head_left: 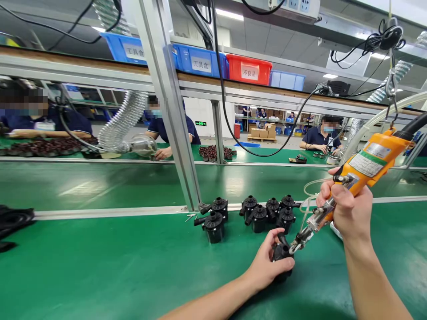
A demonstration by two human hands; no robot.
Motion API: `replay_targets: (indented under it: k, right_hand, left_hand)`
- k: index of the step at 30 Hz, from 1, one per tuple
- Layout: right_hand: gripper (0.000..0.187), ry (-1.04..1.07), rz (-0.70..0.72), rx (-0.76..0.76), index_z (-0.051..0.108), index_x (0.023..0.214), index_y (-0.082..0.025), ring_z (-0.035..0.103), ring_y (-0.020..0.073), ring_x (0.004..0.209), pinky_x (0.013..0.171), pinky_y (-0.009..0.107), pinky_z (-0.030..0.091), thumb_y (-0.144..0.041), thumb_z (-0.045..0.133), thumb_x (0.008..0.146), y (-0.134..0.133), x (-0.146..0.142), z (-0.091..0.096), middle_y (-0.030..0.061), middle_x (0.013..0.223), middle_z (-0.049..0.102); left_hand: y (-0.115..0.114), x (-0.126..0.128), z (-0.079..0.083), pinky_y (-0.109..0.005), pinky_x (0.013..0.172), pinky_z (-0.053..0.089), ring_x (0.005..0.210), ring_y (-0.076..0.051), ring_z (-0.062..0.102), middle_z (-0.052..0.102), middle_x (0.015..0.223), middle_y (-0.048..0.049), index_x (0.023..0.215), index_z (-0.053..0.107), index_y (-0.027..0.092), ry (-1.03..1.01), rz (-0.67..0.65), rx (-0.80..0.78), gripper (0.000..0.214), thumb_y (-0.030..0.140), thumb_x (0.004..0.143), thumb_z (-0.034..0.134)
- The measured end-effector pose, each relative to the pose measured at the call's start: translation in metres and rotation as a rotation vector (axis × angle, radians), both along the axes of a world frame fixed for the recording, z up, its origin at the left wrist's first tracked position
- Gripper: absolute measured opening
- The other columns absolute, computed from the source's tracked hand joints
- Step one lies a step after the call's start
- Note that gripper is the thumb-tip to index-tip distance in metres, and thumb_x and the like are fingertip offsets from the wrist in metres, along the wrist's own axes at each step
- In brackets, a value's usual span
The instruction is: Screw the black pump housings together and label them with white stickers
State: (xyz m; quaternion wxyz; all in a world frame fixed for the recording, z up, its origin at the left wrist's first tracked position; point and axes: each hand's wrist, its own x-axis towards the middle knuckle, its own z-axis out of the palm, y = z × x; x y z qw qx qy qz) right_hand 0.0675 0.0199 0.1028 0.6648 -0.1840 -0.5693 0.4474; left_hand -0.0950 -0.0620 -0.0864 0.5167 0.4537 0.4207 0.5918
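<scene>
My left hand [268, 263] is wrapped around a small black pump body [282, 251] that rests on the green table [116, 266]. My right hand [348, 209] grips an orange powered screwdriver [367, 164] that hangs on a cable from above. Its metal tip [300, 240] touches the top of the pump I hold. Just behind, several identical black pumps [270, 211] stand in a cluster, and two more [213, 220] stand to their left.
A green conveyor belt [100, 182] runs behind the table edge, with a slanted metal post [173, 111] rising from it. Other people sit at benches beyond. Coloured bins [248, 69] line an overhead shelf. Black material [13, 220] lies at the far left. A flexible duct [123, 124] hangs down.
</scene>
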Motion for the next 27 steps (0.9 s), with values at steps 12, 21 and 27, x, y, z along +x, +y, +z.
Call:
replay_targets:
  k: [12,21,27]
  right_hand:
    - [0.034,-0.165,0.011,0.077,0.056,0.085,-0.020,0.042,0.0094,0.052,0.047,0.023,0.038,-0.037,0.082,0.072,-0.009,-0.034,-0.010,-0.0062,0.062,0.048]
    - [0.032,-0.191,-0.052,0.069,0.056,0.082,-0.019,0.044,0.0101,0.053,0.048,0.023,0.041,-0.038,0.080,0.071,-0.009,-0.037,-0.011,-0.0050,0.063,0.051]
    - [0.042,-0.054,-0.270,0.083,0.064,0.098,-0.017,0.055,0.0138,0.054,0.049,0.027,0.047,-0.039,0.084,0.068,0.018,-0.010,-0.010,-0.0019,0.069,0.058]
  left_hand:
    - [-0.002,-0.002,0.019,-0.033,0.094,0.043,0.111,-0.024,0.060,0.071,0.119,-0.0036,0.121,0.060,0.025,-0.084,-0.027,-0.040,0.067,0.027,0.062,0.092]
    - [-0.001,0.000,0.011,-0.029,0.078,0.045,0.091,-0.018,0.061,0.067,0.113,-0.0043,0.121,0.054,0.023,-0.056,-0.047,-0.021,0.069,0.034,0.065,0.094]
    - [0.005,-0.008,0.004,-0.029,0.082,0.047,0.090,-0.016,0.061,0.063,0.103,-0.0002,0.104,0.042,0.026,-0.083,0.160,0.066,0.066,0.047,0.068,0.093]
